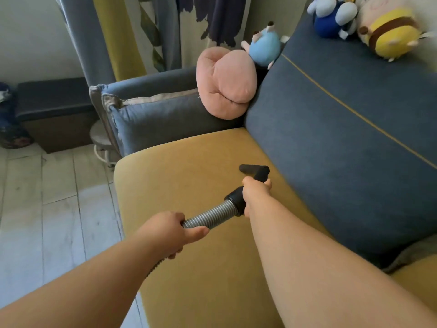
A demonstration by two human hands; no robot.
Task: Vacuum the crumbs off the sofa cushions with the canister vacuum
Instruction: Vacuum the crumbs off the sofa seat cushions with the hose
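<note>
Gripping the black collar (234,197) at the end of the vacuum hose (212,215), the right hand (256,190) has its fingers closed around it, with the arm reaching forward over the sofa. The left hand (175,230) is further back and its fingers are curled around the grey ribbed hose; a short piece of the hose shows again below this hand, beside the wrist. From the collar a black nozzle (254,170) goes forward, and its wide head lies on the yellow seat cushion (177,181), near the blue back cushion (331,138) but apart from it. Whether the head touches the fabric fully I cannot tell.

A thin yellow line runs across the back cushion. At the far end of the seat a blue armrest cushion (160,114) with pale edging stands upright. A pink plush cushion (227,84) leans in the corner between the armrest and the back cushion, and a light blue plush toy (263,47) sits just behind it. On top of the sofa back, at the upper right, sit a blue and white plush toy (331,17) and a yellow plush toy (387,36), side by side. To the left is a pale wooden floor (47,197), with a dark storage bench (54,107) by the wall and curtains (78,31) behind the sofa.
</note>
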